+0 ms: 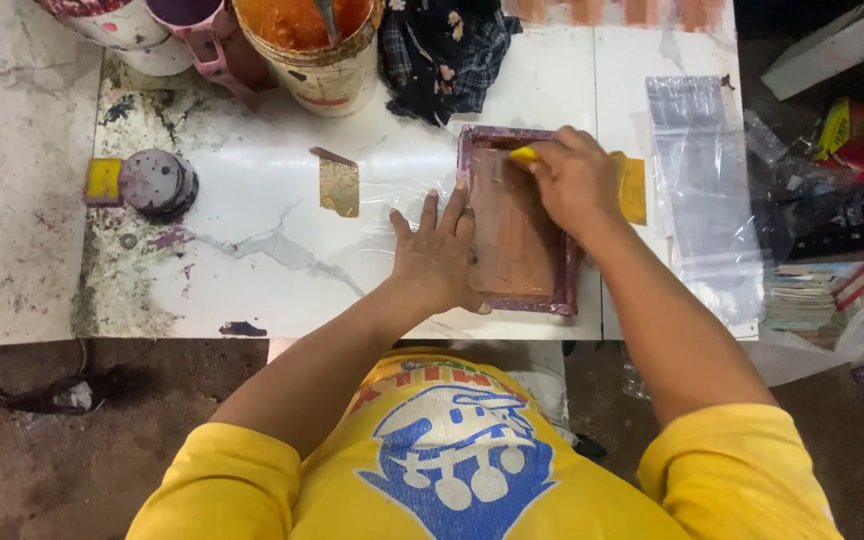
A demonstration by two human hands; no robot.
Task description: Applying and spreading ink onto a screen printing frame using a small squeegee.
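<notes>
**Two hands on one screen-printing frame**

Two bare hands work at centre frame. One small screen-printing frame [518,222] with a purple-stained border lies flat on the white tabletop [252,200], right of centre, over a clear plastic bag [402,195].

Left hand [439,252]: fingers extended and slightly spread, palm down. It presses flat on the left border of the frame and the plastic beside it. It grips nothing.

Right hand [574,180]: fingers curled closed around a yellow squeegee [524,154], only the tip of which shows at the upper part of the frame. The hand rests over the mesh near the top right corner.

Count of nearby items:
- One stack of clear plastic bags [702,180], right of the frame, lying flat.
- One yellow pad [634,187], just beside the right hand, partly hidden by it.
- One gold-brown patch [339,186] on the table, left of the frame.
- One round purple-stained weight [157,182] with one yellow block [104,180] touching it, at left.
- One dark patterned cloth [442,50], top centre.

Containers, top of frame:
- One bucket [317,60] holding orange ink, with a stirring tool standing in it.
- One pink jug [202,30]; contents cannot be determined.
- One white tub [122,25], cut off by the upper left edge; contents cannot be determined.
</notes>
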